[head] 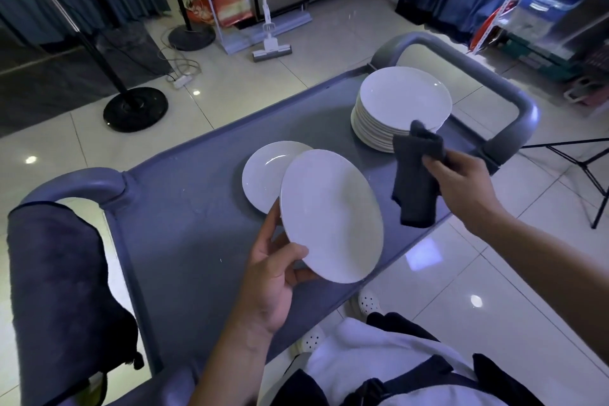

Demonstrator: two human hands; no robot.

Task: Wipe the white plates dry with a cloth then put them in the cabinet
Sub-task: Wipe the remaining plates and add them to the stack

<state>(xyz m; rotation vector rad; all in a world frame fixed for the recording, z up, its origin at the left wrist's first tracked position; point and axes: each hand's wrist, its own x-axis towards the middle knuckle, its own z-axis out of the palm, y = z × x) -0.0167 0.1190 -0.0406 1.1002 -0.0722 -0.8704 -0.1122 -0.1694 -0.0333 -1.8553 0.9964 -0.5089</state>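
Observation:
My left hand [273,277] grips a white plate [333,214] by its near rim and holds it tilted above the grey cart top [184,208]. Partly hidden behind it, another white plate [263,175] lies flat on the cart. A tall stack of white plates [400,105] stands at the cart's far right end. My right hand [461,184] grips a dark grey cloth [415,181], which hangs down just to the right of the held plate, in front of the stack.
The cart has curved grey handles at both ends [514,102]; a dark towel [56,287] drapes over the left one. On the tiled floor beyond are round black stand bases [135,109], a mop [270,46], cables and a shelf rack [540,10] at right.

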